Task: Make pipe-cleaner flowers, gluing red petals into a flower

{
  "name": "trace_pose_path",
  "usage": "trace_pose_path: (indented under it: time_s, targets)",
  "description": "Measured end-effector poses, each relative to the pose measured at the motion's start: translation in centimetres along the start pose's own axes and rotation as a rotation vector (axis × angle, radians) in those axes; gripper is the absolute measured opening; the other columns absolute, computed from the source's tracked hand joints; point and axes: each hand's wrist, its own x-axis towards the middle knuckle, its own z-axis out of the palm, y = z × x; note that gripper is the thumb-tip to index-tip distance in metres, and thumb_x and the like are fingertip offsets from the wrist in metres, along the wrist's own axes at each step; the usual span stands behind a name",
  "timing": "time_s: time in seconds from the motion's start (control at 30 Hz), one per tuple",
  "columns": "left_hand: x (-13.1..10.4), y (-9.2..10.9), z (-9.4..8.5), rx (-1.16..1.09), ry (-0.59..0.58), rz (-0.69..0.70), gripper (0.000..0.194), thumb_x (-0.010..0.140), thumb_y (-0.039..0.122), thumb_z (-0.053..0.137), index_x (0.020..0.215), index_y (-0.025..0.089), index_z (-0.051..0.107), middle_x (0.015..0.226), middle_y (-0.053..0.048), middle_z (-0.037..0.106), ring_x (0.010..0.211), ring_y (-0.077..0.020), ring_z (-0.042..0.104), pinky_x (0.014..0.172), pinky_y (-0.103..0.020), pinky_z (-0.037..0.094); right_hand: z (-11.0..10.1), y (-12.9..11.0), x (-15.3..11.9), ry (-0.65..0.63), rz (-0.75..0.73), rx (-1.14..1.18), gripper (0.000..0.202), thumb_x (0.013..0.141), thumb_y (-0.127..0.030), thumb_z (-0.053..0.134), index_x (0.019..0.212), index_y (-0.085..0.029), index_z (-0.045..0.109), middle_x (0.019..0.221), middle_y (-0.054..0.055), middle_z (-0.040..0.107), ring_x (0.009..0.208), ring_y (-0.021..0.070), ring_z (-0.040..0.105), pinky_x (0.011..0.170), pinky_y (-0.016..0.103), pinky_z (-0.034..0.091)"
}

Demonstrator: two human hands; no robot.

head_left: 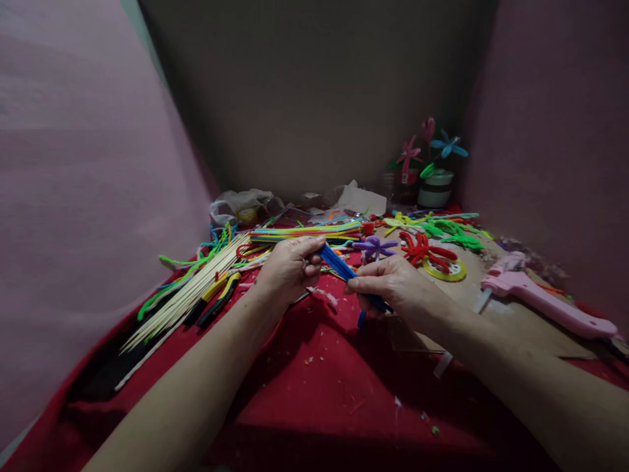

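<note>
Between my hands stretches a bundle of blue pipe cleaners (pixel 338 263), slanting down to the right. My left hand (pixel 293 263) is closed on its upper end, thumb and fingers pinched together. Lower down, my right hand (pixel 390 285) grips the same bundle, and blue ends poke out beneath the fingers. Just behind the right hand lie a purple pipe-cleaner flower (pixel 375 247) and a red pipe-cleaner flower (pixel 426 252). More straight pipe cleaners (pixel 304 232) in several colours are stacked beyond my left hand.
Left are wooden sticks (pixel 189 288) and yellow-black pliers (pixel 219 300). A pink glue gun (pixel 545 298) rests on cardboard (pixel 521 328) at the right, near a yellow ring (pixel 445 270). Finished flowers stand in a pot (pixel 435 190) at the back. Scraps dot the red cloth (pixel 295 406).
</note>
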Motion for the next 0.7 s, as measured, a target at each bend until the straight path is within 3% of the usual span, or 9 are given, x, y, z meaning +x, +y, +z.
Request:
trace_pose_path:
  time_s: [0.23,0.5,0.7]
  targets:
    - [-0.2,1.2,-0.7,0.149,-0.121,-0.109,0.020,0.069,0.017,0.063,0.060,0.014,0.045,0.045,0.006,0.038,0.034,-0.0017,0.030,0.033,-0.014,0.019,0.1,-0.1,0.1,-0.004,-0.006,-0.090,0.025,0.071,-0.018,0.052,0.046,-0.016,0.049,0.038,-0.004,0.046,0.032,0.0050,0.037,0.034,0.019,0.026]
    - [-0.3,1.4,-0.5,0.213,-0.118,-0.091,0.019,0.070,0.018,0.064,0.060,0.013,0.048,0.043,0.006,0.037,0.034,-0.0016,0.029,0.033,-0.014,0.020,0.1,0.5,0.4,-0.077,0.029,-0.049,0.027,0.073,-0.023,0.054,0.047,-0.016,0.049,0.038,-0.003,0.047,0.031,0.0060,0.038,0.034,0.020,0.028]
    - [-0.5,1.4,-0.3,0.366,-0.050,-0.002,0.016,0.071,0.021,0.062,0.062,0.013,0.052,0.040,0.006,0.040,0.032,-0.0025,0.032,0.032,-0.014,0.022,0.1,0.7,0.3,-0.049,-0.017,-0.027,0.018,0.072,-0.023,0.054,0.056,-0.015,0.056,0.039,-0.004,0.046,0.032,0.0063,0.037,0.034,0.020,0.027]
